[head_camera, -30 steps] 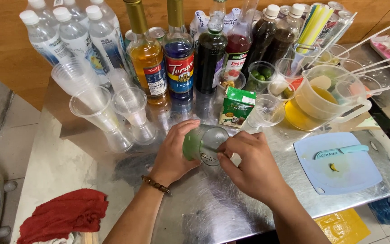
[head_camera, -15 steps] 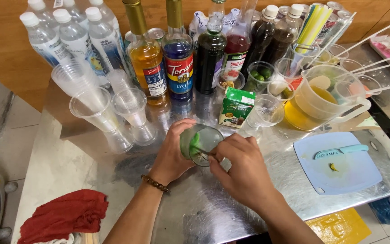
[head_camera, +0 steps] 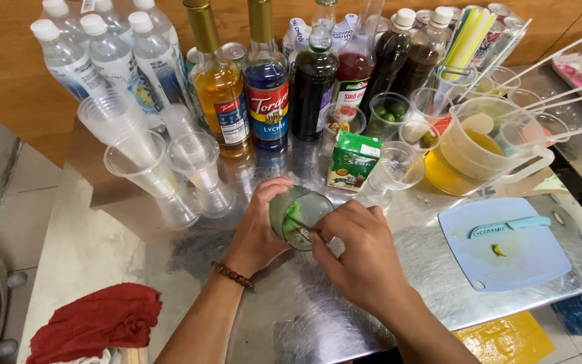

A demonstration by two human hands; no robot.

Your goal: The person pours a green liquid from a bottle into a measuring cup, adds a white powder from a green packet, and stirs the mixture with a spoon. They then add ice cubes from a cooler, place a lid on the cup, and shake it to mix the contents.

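My left hand grips a small clear measuring cup tinted green, tilted so its mouth faces me. My right hand pinches a thin stick or spoon handle that reaches into the cup. Both hands hover just above the metal table. A green and white carton and an empty clear plastic cup stand right behind the hands.
Syrup bottles and water bottles line the back. Stacked plastic cups stand at left. A pitcher of yellow liquid sits at right, before it a blue cutting board with a knife. A red cloth lies front left.
My left hand has tilted the measuring cup further toward me, and my right hand has moved the thin stick inside it. Both hands stay in the same spot.
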